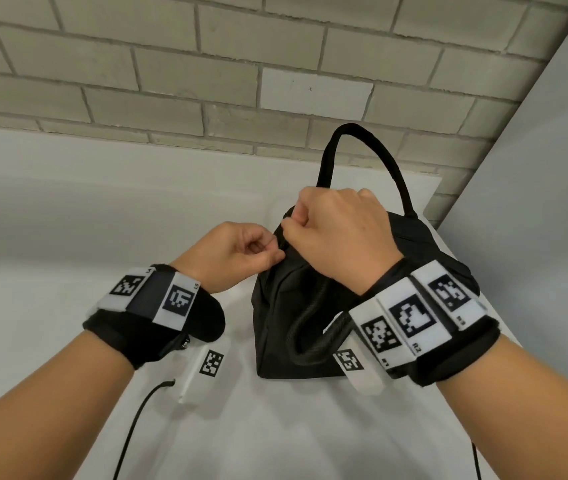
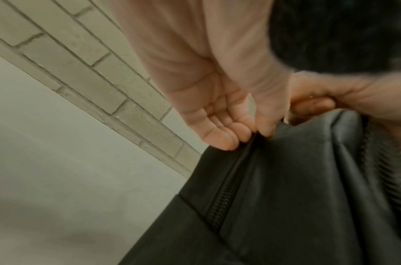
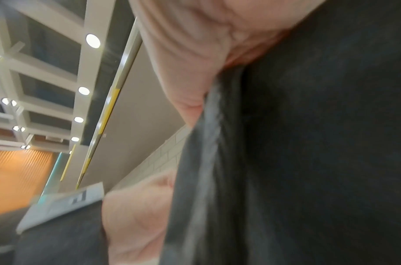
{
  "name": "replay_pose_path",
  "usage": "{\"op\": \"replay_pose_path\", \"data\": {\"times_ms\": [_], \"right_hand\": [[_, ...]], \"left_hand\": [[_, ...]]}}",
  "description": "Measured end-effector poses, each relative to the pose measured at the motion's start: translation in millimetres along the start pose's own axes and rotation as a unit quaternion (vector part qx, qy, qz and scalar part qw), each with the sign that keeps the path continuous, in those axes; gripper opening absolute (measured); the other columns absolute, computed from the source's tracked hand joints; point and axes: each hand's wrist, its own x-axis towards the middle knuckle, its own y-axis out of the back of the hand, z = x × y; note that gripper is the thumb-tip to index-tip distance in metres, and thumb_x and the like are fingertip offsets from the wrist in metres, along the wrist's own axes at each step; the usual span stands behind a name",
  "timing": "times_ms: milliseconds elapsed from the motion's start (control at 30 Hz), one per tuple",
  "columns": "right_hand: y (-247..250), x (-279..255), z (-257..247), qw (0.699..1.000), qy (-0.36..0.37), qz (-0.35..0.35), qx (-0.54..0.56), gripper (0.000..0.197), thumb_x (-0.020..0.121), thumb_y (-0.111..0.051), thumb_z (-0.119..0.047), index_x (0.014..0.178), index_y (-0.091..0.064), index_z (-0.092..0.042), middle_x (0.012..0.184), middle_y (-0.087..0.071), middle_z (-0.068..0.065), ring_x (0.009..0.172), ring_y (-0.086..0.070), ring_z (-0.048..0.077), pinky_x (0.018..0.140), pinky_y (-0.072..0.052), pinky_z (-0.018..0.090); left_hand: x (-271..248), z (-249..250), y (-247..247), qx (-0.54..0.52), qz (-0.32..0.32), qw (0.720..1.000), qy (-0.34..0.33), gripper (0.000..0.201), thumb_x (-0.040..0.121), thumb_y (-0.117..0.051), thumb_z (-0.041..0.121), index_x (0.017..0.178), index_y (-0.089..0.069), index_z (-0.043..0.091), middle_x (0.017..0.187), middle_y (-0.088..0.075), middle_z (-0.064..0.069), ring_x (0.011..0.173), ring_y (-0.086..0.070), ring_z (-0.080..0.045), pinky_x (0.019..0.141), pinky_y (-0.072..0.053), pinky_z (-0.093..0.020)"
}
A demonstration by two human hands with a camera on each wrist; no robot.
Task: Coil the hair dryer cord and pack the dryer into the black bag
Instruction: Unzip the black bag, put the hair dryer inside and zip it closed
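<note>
The black bag stands on the white table, one handle arched up at the back, the other hanging down its front. My left hand pinches the fabric at the upper end of the zipper, thumb against fingertips. Right beside it, my right hand is curled and grips the bag's top edge; what lies under its fingers is hidden. In the right wrist view the bag fills the picture, blurred. No hair dryer or cord shows.
A grey brick wall runs behind the table, and a pale panel closes off the right side. A thin black cable trails from my left wrist device towards the near edge.
</note>
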Motion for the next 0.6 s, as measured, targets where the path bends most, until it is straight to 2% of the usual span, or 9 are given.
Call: {"op": "replay_pose_path", "data": {"times_ms": [100, 200, 267, 333, 367, 467, 533, 600], "right_hand": [[12, 4, 8, 0.997, -0.058, -0.004, 0.049, 0.014, 0.083, -0.050, -0.027, 0.074, -0.057, -0.018, 0.074, -0.058, -0.004, 0.079, -0.053, 0.020, 0.073, -0.033, 0.030], [21, 7, 28, 0.986, -0.127, -0.012, 0.111, 0.020, 0.080, -0.055, -0.029, 0.061, -0.051, -0.022, 0.071, -0.060, -0.004, 0.080, -0.057, 0.021, 0.076, -0.044, 0.033], [28, 7, 47, 0.972, -0.174, 0.001, 0.157, 0.025, 0.078, -0.059, -0.027, 0.055, -0.049, -0.022, 0.056, -0.059, -0.007, 0.071, -0.059, 0.014, 0.072, -0.047, 0.031], [35, 2, 72, 0.957, -0.217, 0.020, 0.190, 0.029, 0.077, -0.062, -0.023, 0.051, -0.049, -0.020, 0.037, -0.055, -0.010, 0.047, -0.050, -0.002, 0.059, -0.043, 0.022], [37, -3, 87, 0.948, -0.239, 0.032, 0.208, 0.031, 0.077, -0.063, -0.021, 0.049, -0.049, -0.019, 0.033, -0.053, -0.014, 0.041, -0.047, -0.002, 0.055, -0.040, 0.018], [38, -24, 125, 0.915, -0.296, 0.058, 0.267, 0.032, 0.076, -0.066, -0.016, 0.048, -0.050, -0.015, 0.030, -0.051, -0.013, 0.037, -0.043, 0.002, 0.057, -0.039, 0.023], [34, -34, 136, 0.899, -0.313, 0.065, 0.298, 0.032, 0.078, -0.065, -0.013, 0.050, -0.050, -0.013, 0.030, -0.051, -0.011, 0.032, -0.043, 0.000, 0.052, -0.041, 0.017], [29, -37, 138, 0.892, -0.308, 0.077, 0.321, 0.031, 0.080, -0.063, -0.014, 0.051, -0.050, -0.013, 0.031, -0.052, -0.011, 0.031, -0.044, -0.001, 0.044, -0.037, 0.006]], "left_hand": [[4, 1, 4, 0.007, -0.018, 1.000, 0.002, 0.017, 0.082, -0.061, 0.009, 0.065, -0.058, 0.012, 0.044, -0.052, 0.015, 0.045, -0.046, 0.004, 0.052, -0.035, -0.003], [6, 1, 9, 0.021, -0.040, 0.999, 0.003, 0.014, 0.082, -0.061, 0.009, 0.068, -0.059, 0.007, 0.056, -0.050, 0.007, 0.049, -0.046, 0.001, 0.054, -0.036, -0.003], [6, 0, 13, 0.033, -0.052, 0.998, 0.009, 0.014, 0.081, -0.062, 0.009, 0.068, -0.059, 0.007, 0.060, -0.050, 0.004, 0.052, -0.046, 0.000, 0.056, -0.037, -0.003], [6, -2, 18, 0.048, -0.052, 0.997, 0.014, 0.020, 0.081, -0.062, 0.009, 0.063, -0.057, 0.015, 0.054, -0.053, 0.012, 0.051, -0.047, 0.002, 0.055, -0.037, -0.003], [7, -3, 20, 0.054, -0.052, 0.997, 0.016, 0.023, 0.081, -0.062, 0.009, 0.061, -0.056, 0.018, 0.049, -0.054, 0.015, 0.049, -0.048, 0.003, 0.054, -0.037, -0.002], [6, -3, 24, 0.070, -0.055, 0.996, 0.026, 0.025, 0.081, -0.062, 0.010, 0.060, -0.056, 0.022, 0.044, -0.054, 0.022, 0.047, -0.048, 0.005, 0.052, -0.036, -0.002], [5, 0, 25, 0.082, -0.056, 0.995, 0.031, 0.025, 0.081, -0.063, 0.010, 0.061, -0.057, 0.022, 0.049, -0.056, 0.016, 0.048, -0.050, 0.006, 0.053, -0.037, -0.001], [5, 10, 24, 0.102, -0.049, 0.993, 0.022, 0.022, 0.081, -0.063, 0.011, 0.064, -0.058, 0.024, 0.065, -0.058, 0.013, 0.055, -0.053, 0.008, 0.059, -0.039, -0.002]]}}
